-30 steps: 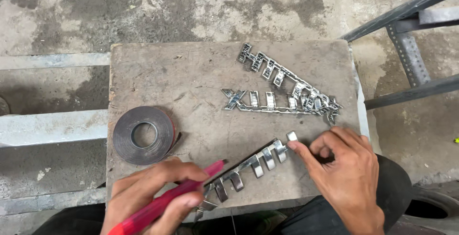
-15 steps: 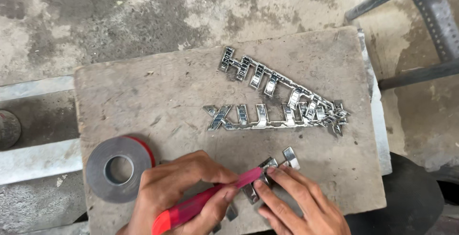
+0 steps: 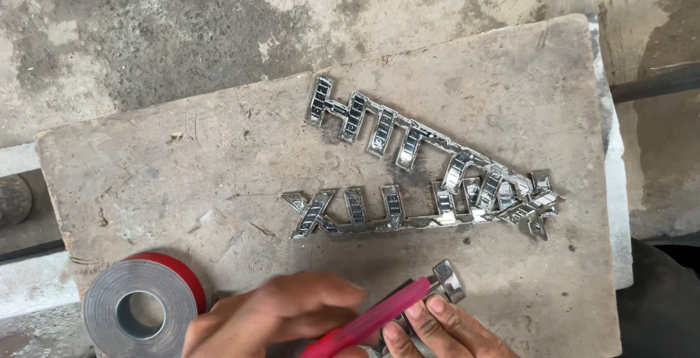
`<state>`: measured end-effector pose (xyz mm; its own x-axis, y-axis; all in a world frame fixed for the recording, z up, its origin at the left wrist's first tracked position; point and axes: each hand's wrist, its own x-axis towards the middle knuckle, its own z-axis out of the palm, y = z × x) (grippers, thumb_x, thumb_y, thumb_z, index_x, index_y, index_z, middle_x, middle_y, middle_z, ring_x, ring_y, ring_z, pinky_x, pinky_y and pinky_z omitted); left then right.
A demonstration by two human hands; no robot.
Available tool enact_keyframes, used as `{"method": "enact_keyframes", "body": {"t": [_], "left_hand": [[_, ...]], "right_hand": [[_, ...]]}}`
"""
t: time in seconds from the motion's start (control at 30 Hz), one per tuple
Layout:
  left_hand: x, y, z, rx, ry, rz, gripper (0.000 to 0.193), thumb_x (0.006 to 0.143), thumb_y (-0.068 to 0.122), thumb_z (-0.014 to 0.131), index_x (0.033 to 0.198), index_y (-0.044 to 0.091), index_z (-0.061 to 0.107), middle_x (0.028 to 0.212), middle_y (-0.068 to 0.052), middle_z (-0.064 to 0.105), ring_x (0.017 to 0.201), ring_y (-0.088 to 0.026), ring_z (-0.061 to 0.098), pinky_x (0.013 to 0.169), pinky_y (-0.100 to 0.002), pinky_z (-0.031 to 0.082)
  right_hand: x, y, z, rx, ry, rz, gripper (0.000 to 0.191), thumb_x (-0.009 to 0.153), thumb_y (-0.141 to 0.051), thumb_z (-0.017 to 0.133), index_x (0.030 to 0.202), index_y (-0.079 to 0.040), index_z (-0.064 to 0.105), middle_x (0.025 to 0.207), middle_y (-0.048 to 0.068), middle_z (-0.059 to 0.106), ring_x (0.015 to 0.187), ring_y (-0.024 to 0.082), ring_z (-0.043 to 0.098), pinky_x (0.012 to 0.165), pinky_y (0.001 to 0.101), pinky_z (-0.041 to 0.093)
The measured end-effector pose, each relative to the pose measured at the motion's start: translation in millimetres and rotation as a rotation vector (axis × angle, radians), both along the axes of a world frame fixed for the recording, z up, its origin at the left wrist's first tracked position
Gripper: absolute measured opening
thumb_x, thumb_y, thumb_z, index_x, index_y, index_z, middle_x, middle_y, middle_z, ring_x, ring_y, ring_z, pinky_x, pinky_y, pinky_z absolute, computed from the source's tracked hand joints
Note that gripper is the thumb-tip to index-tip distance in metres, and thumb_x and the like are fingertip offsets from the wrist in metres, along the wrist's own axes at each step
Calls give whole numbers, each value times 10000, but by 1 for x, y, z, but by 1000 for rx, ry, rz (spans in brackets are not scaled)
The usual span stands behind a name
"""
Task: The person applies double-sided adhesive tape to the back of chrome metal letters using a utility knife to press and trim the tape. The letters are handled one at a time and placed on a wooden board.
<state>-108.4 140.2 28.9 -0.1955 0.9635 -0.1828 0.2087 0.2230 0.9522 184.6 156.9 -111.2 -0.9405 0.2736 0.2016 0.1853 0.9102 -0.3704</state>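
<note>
Two hands work at the bottom edge: the left hand (image 3: 281, 318) has its grip closed on a red cutter (image 3: 372, 318), the right hand (image 3: 437, 329) pins a chrome letter strip (image 3: 437, 285) to the desk (image 3: 182, 176). Thin, stiff and slick, it looks best held by its edges; two more emblems (image 3: 430, 176) lie beyond, mid-frame.

both hands are bare: the left hand (image 3: 281, 318) and right hand (image 3: 445, 332) show no gloves, rings or sleeves. short, unpainted nails. dark cloth at the lower right edge may be the person's trousers, though it's hard to tell.
</note>
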Motion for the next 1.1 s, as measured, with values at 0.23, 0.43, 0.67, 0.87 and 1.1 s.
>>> {"method": "enact_keyframes", "body": {"t": [0.23,0.43,0.67,0.87,1.1], "left_hand": [[3,-43,-29,28,11,53,118,805,142,847,902,79,825,793,-38,829,754,-142,800,668,-281,688],[7,-26,-25,153,-191,126,157,802,133,890,884,43,792,771,-76,791,703,-158,812,607,-273,661],[9,-21,-26,185,-62,130,202,826,120,834,975,-2,774,840,-123,802,752,-180,824,645,-313,669],[5,-12,-29,286,-80,35,164,845,90,822,957,-6,750,868,-148,783,797,-216,807,672,-333,665],[12,-8,-30,282,-72,94,142,841,82,825,923,-5,750,859,-141,783,785,-220,820,670,-330,675]], "right_hand": [[0,-3,-1,-76,-9,-79,273,944,-246,687,1207,-242,759,1266,95,677,1158,232,675,1031,399,541],[-1,0,-1,-60,-99,-29,260,952,-225,690,1204,-225,751,1233,118,676,1185,233,664,1020,392,519],[-7,-3,3,-65,75,-99,285,926,-232,726,1210,-236,743,1196,73,691,1162,230,679,1009,394,567],[-18,-17,0,-196,173,-352,327,870,-283,835,1139,-133,725,1230,1,678,1113,171,722,945,331,637],[-16,-18,-4,-185,175,-360,463,848,-261,843,1213,-75,629,1233,36,659,1077,161,730,912,308,641]]}}
